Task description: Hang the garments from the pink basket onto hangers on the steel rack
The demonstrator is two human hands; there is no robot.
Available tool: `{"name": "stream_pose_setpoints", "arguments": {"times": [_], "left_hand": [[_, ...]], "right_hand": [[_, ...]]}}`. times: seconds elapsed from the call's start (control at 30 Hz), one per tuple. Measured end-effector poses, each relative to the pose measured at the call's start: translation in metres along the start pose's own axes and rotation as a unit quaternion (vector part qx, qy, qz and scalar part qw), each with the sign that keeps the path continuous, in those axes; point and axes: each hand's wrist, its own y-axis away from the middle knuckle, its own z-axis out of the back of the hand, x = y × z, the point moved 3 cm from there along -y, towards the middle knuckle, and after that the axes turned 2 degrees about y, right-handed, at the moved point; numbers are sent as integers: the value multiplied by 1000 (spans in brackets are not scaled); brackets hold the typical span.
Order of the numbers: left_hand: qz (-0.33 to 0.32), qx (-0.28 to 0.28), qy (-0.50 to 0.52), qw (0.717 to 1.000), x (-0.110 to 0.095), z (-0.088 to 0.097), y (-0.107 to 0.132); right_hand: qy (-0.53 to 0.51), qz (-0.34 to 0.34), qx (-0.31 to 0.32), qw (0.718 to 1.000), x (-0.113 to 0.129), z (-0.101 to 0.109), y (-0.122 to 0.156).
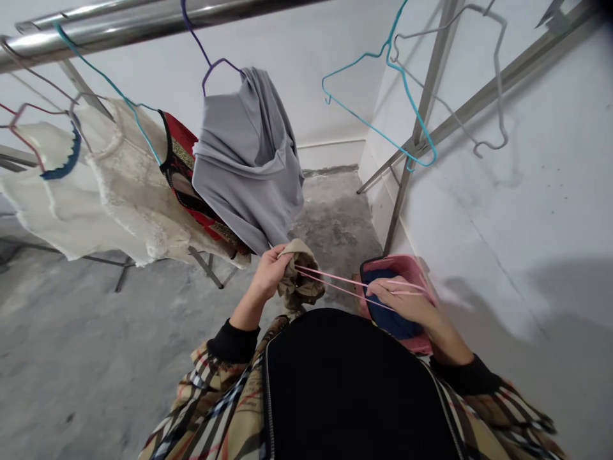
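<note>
My left hand (269, 273) is closed on a crumpled beige garment (299, 276) held in front of my chest. My right hand (400, 301) grips a thin pink hanger (335, 281) whose wires run leftward into the garment. Below my right hand a pink basket (412, 268) sits on the floor with dark blue cloth (393, 319) inside. Overhead a metal rail (143, 22) carries a grey garment (246, 156) on a purple hanger (205, 61), a red patterned garment (184, 166) and white lace garments (122, 185).
An empty teal hanger (383, 96) and an empty grey hanger (479, 83) hang at the upper right by a slanted metal rack frame (421, 121). A white wall (527, 223) stands close on the right. The concrete floor (96, 358) stretches to the left.
</note>
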Motion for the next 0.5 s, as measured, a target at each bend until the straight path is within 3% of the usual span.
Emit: {"name": "stream_pose_setpoints", "arguments": {"times": [0.1, 0.17, 0.27, 0.4, 0.5], "left_hand": [[-9, 31, -47, 998, 8, -12, 6], [-20, 59, -69, 996, 14, -25, 12], [-28, 153, -90, 984, 24, -50, 26], [-115, 300, -177, 930, 28, -71, 42], [-230, 287, -306, 878, 22, -64, 44]], "right_hand": [[-27, 17, 11, 999, 3, -22, -20], [-53, 16, -23, 998, 4, -39, -34], [-133, 4, -79, 988, 1, -66, -51], [-255, -21, -122, 959, -8, -90, -61], [-277, -37, -126, 952, -18, -86, -59]]}}
